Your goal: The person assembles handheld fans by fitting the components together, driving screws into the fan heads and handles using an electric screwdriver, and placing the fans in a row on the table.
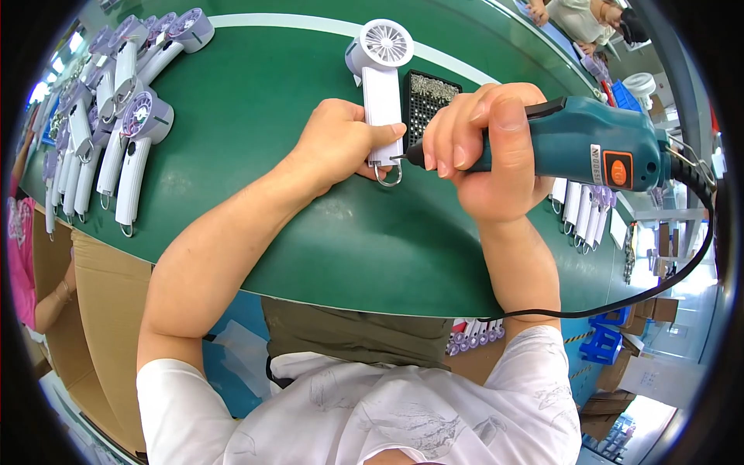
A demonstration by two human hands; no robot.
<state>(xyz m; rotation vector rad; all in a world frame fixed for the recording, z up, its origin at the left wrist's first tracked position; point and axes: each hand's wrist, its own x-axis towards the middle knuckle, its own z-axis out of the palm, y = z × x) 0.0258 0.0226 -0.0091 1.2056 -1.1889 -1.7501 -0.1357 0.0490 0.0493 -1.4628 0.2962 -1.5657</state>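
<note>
On a green counter [349, 248], purple-and-white fans [146, 118] are clustered at the left. Over its middle, one white handheld fan [381, 97] is gripped near its looped end between the left hand's [337, 143] thumb and fingers; a teal electric screwdriver [593, 143] is enclosed by the right hand [496, 151], its tip directed at that end, beside a black tray [419, 116].

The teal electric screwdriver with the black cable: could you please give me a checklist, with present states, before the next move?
1. White handheld fan with round grille gripped by the left hand: ok.
2. Teal electric screwdriver gripped by the right hand: ok.
3. Thin bit near the silver metal loop: ok.
4. Bit firmly seated: cannot tell, too small.
5. Black gridded tray beside the fan: ok.
6. Black cable clear of the fan: ok.
</note>
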